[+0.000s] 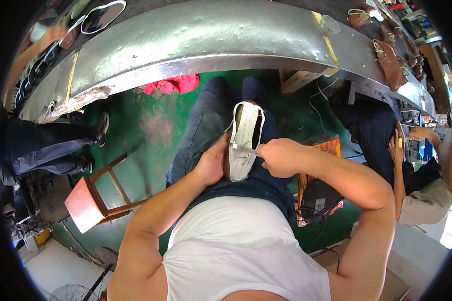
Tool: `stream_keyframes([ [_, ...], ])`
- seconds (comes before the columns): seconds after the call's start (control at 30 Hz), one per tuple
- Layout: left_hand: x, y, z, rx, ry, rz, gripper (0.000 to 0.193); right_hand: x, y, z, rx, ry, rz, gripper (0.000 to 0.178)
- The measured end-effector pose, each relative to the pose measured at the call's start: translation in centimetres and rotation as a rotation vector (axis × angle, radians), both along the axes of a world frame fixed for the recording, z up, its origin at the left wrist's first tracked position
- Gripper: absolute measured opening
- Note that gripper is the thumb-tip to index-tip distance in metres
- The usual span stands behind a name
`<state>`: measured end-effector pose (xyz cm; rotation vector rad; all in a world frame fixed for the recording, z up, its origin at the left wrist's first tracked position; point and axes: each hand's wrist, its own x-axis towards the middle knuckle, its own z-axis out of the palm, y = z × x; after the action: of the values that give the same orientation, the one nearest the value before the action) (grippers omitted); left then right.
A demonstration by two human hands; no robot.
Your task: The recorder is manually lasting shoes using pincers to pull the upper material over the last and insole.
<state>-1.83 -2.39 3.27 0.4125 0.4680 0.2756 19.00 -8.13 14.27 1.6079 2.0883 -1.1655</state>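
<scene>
A partly made shoe [244, 133] rests across my lap, with a pale underside facing up and loose white lining edges around one end. Its brown side shows near my fingers. My left hand [214, 161] is closed around the shoe's left side. In my right fist [282, 157] is a slim metal hand tool [244, 149]. The tool's tip points left and lies over the middle of the shoe, close to my left fingertips. Most of its handle is hidden in my right hand, so its exact kind does not show.
A long metal-topped bench [186, 37] curves ahead of my knees. Beneath it lies a red cloth [172, 84]. A wooden stool [88, 203] stands left, a black bag [320, 200] right. Brown shoes [386, 62] line the bench's right end. Other people sit on both sides.
</scene>
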Motion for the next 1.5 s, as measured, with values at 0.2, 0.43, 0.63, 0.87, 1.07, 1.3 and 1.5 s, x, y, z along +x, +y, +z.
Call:
stream_keyframes([
  [0.2,2.7,0.2,-4.1,0.073,0.596,0.285,0.065,-2.5,-4.4,-7.8,0.270,0.219,-0.422,0.020],
  [0.43,1.5,0.8,-6.1,0.959,0.828,0.191,0.056,-0.7,-4.2,-5.5,0.200,0.232,-0.443,0.024],
  [0.63,1.4,0.0,-4.1,1.393,0.706,0.245,0.047,-0.1,-2.8,-7.2,0.530,0.008,-0.472,0.031],
  [0.87,0.9,1.7,-1.4,1.614,0.760,-0.286,0.056,3.5,-1.3,-5.1,-0.346,0.303,-0.757,0.022],
  [1.07,2.4,2.8,1.9,1.638,0.838,-0.566,0.062,1.9,0.1,-7.0,0.495,0.452,-0.743,0.036],
  [1.3,-1.8,0.5,-3.4,1.039,0.830,-0.214,0.072,1.5,1.6,-6.4,0.302,0.056,-0.503,0.041],
  [1.5,-1.3,-0.6,-1.4,1.319,0.731,-0.235,0.103,-0.1,-3.6,-10.0,0.363,0.139,-0.510,0.037],
])
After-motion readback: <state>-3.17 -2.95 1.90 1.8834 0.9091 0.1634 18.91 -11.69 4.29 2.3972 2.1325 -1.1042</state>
